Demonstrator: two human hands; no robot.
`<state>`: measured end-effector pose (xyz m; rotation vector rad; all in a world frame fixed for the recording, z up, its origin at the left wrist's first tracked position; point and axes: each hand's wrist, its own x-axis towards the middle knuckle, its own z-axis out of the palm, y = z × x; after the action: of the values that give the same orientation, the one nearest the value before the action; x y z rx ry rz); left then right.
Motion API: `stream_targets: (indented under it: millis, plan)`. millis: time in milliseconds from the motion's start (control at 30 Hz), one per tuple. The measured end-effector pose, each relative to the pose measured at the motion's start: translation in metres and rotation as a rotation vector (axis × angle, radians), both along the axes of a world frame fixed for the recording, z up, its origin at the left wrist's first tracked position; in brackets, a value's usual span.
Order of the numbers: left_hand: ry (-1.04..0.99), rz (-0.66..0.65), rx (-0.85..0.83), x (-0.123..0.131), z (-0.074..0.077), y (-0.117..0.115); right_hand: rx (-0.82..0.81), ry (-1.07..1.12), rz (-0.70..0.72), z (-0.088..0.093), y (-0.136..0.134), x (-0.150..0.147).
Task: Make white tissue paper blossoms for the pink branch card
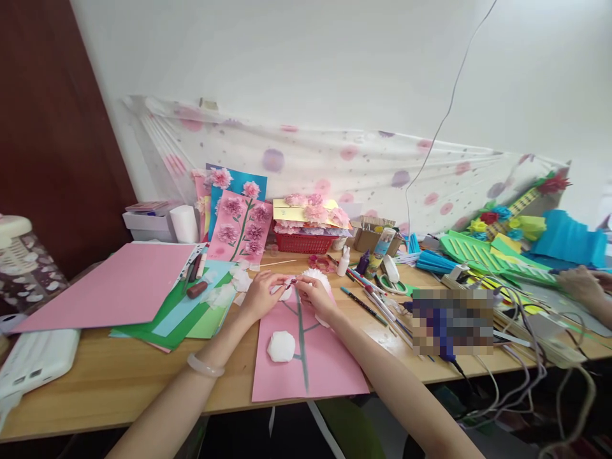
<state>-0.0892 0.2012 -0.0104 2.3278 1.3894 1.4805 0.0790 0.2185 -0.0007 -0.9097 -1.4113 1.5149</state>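
Observation:
My left hand [262, 294] and my right hand [313, 298] meet over the upper part of a pink sheet [335, 370]. Both have their fingers pinched close together around something small and dark, too small to name. Under the fingertips lies a piece of white tissue paper [285, 293], partly hidden by my left hand. A fluffy white paper flower [315, 275] sits just beyond my right hand. Lower on the sheet, a round white paper wad [281, 347] rests left of a drawn grey-green stem [302, 338] with branches. Another white piece shows partly beneath my right wrist.
Coloured sheets [109, 280] lie left. Behind stand a pink flower picture [240, 223] and a red basket [303, 243]. Pens [363, 306], a white bottle [343, 261], scissors [393, 284] and cables [526, 344] are right. Another person's hand [579, 287] is at far right.

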Motion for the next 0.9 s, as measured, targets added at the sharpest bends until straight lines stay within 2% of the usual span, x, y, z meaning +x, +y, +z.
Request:
stream_targets:
  millis: [267,533,900]
  plan:
    - [-0.033,-0.019,-0.029,0.001,0.0066,-0.0074,0.032,-0.017,-0.018,0.0012,-0.0022,-0.0007]
    - [-0.025,-0.049,-0.032,0.0038,0.0057,-0.0077,0.051,-0.019,-0.038,-0.0027,0.0004,-0.0006]
    - [-0.203,-0.067,-0.191,0.0044,0.0018,-0.005,0.05,0.013,-0.004,-0.0031,-0.0002,0.0008]
